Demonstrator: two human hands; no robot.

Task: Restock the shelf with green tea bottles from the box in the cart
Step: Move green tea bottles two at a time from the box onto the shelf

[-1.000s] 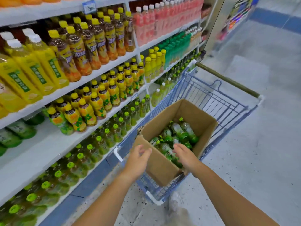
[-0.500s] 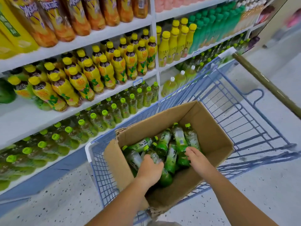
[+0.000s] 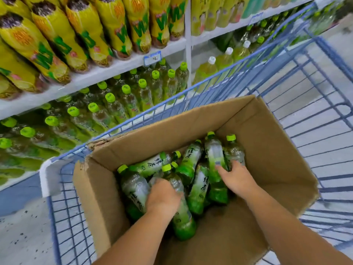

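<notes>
An open cardboard box point(image 3: 267, 150) sits in the blue wire cart point(image 3: 315, 96). Several green tea bottles with lime caps lie jumbled inside it. My left hand point(image 3: 164, 197) is down in the box, fingers curled round a green tea bottle point(image 3: 181, 213) that lies with its cap pointing away. My right hand point(image 3: 236, 178) reaches between two more upright bottles, fingers wrapping the right-hand bottle point(image 3: 234, 152) at the box's far side. On the lowest shelf point(image 3: 114, 69) to the left stand rows of the same green tea bottles point(image 3: 126, 100).
Yellow-labelled bottles point(image 3: 80, 35) fill the shelf above, with a price tag point(image 3: 152, 57) on its edge. Larger pale green bottles point(image 3: 208, 71) stand beyond the shelf divider. The cart's white corner bumper point(image 3: 47, 175) lies close to the shelf. Speckled floor point(image 3: 23, 236) shows at lower left.
Both hands have gone from the box's near edge down among the bottles and closed round them. The view has dropped closer to the box and the lower shelves.
</notes>
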